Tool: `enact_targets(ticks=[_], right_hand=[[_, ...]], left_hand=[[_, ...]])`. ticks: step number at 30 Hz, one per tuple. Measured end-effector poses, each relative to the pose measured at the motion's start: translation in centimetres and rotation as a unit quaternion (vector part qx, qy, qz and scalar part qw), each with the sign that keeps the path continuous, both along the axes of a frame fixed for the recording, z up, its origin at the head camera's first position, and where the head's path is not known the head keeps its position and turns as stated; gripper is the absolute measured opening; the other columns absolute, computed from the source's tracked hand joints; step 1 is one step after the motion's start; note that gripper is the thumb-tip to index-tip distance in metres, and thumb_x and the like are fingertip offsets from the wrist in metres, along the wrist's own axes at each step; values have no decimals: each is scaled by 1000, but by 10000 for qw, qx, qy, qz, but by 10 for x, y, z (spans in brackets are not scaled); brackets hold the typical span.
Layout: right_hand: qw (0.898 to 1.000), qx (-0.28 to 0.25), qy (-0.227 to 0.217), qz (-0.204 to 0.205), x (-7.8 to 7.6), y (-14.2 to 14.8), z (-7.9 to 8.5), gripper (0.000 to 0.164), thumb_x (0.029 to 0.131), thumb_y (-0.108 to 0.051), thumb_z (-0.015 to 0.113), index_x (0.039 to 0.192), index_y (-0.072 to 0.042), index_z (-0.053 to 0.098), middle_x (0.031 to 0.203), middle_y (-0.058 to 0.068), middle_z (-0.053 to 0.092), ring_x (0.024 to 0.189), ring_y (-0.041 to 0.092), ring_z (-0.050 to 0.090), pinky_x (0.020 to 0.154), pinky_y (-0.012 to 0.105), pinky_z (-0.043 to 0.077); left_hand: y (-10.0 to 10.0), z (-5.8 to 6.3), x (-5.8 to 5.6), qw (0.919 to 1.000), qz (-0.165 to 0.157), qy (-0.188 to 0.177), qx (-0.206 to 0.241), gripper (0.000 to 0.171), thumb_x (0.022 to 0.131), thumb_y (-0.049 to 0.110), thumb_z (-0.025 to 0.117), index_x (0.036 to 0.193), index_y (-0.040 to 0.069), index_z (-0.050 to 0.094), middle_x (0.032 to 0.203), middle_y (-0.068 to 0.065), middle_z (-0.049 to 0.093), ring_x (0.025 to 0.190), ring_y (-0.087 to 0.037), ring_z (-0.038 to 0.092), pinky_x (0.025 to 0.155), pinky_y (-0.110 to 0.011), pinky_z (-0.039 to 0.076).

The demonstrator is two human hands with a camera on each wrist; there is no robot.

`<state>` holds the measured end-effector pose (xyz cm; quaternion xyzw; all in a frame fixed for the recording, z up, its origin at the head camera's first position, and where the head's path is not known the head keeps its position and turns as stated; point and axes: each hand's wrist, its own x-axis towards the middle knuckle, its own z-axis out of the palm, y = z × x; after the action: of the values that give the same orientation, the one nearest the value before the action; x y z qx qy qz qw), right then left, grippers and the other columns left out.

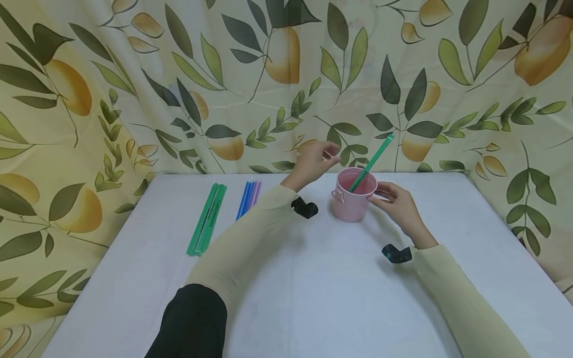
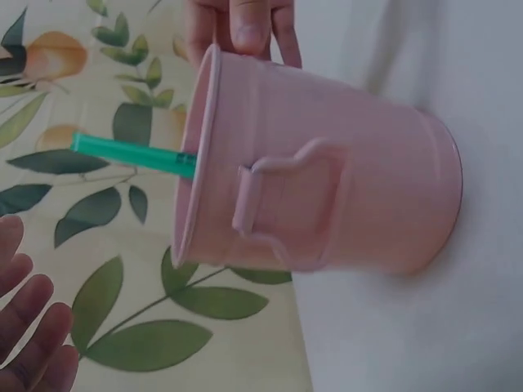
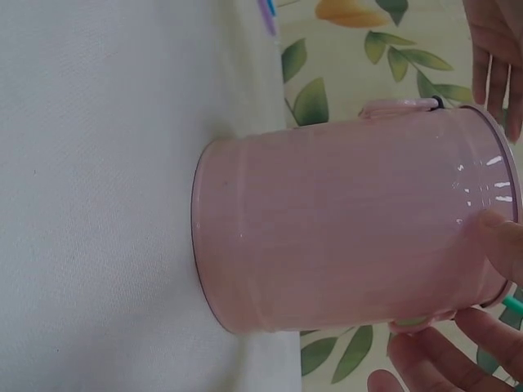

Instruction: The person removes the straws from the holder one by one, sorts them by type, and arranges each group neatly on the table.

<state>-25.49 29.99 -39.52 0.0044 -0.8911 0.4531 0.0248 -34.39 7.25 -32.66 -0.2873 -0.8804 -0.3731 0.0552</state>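
A pink metal bucket [image 1: 351,206] with small side handles stands upright at the far side of the white table. Inside it, a slim green stick [image 1: 376,156] with dark print leans to the right and pokes out above the rim. My right hand [image 1: 398,205] grips the bucket's right side near the rim; the right wrist view has the thumb [image 3: 505,245] on the wall and fingers by a handle [image 3: 418,323]. To the left of the bucket, my left hand [image 1: 313,161] is raised with loosely bent fingers, holding nothing. In the left wrist view its fingers [image 2: 33,318] appear apart from the bucket.
On the left of the table [image 1: 313,298] lie several green sticks [image 1: 208,219] side by side. Blue and purple sticks [image 1: 247,196] lie beside them, partly covered by my left sleeve [image 1: 250,238]. A leaf-and-fruit patterned cloth [image 1: 268,114] hangs behind the table's far edge.
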Motion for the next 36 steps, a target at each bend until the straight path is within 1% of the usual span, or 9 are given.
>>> enact_targets(ticks=[3,6,8,12,15,19,25,31,36], right_hand=[[10000,-16,-4,17,0,0,0,65,90,-34,62,140,-1,38,142,24,42,130,40,44,97,43,43],[10000,-19,-23,36,1,0,0,65,90,-34,61,140,0,38,142,24,42,130,40,44,97,43,43],[10000,-17,-37,49,1,1,0,65,90,-35,61,140,-1,38,143,24,42,130,39,44,97,43,43],[10000,-15,-44,64,1,2,0,65,90,-35,61,141,-1,38,143,23,42,130,39,44,96,42,43],[10000,-15,-44,70,1,2,1,65,90,-35,61,141,-1,38,143,24,42,130,40,44,97,42,43],[10000,-17,-10,95,1,1,1,63,90,-32,61,140,-1,38,142,24,42,129,40,44,96,41,43],[9999,-14,10,150,1,1,1,62,90,-29,62,140,-1,39,142,24,43,129,40,45,96,40,43],[9999,-1,18,133,1,2,1,62,90,-31,62,140,-1,39,141,24,44,128,40,45,96,40,43],[9999,-25,53,126,1,2,1,60,90,-28,62,139,0,40,140,24,45,127,39,47,94,38,44]], left_hand=[[12,-1,-2,9998,-87,-121,-142,30,92,24,62,118,10,62,112,-4,67,100,-14,62,82,-20,49],[23,-4,-4,9994,-86,-178,-293,28,92,25,62,117,11,63,111,-2,67,101,-13,61,82,-19,49],[29,-6,-4,9992,-57,-211,-341,26,91,25,62,115,12,64,109,-1,67,100,-13,61,81,-19,49],[41,-10,-6,9981,23,-439,-440,27,91,26,62,115,13,65,111,-1,66,100,-12,59,82,-21,49],[51,-15,-8,9961,100,-525,-704,29,91,27,63,116,15,65,115,1,65,102,-10,59,84,-21,49],[62,-22,-11,9933,213,-494,-1021,30,90,29,63,117,16,65,112,2,66,102,-9,60,83,-21,49],[73,-30,-9,9922,328,-648,-1009,27,90,30,63,114,18,66,113,6,69,103,-6,63,84,-18,49],[79,-36,-10,9921,460,-575,-1019,24,90,31,63,110,20,67,111,8,69,104,-5,62,84,-19,48],[80,-37,-10,9923,504,-605,-955,17,91,27,62,105,19,68,109,7,69,103,-6,63,84,-19,49]])
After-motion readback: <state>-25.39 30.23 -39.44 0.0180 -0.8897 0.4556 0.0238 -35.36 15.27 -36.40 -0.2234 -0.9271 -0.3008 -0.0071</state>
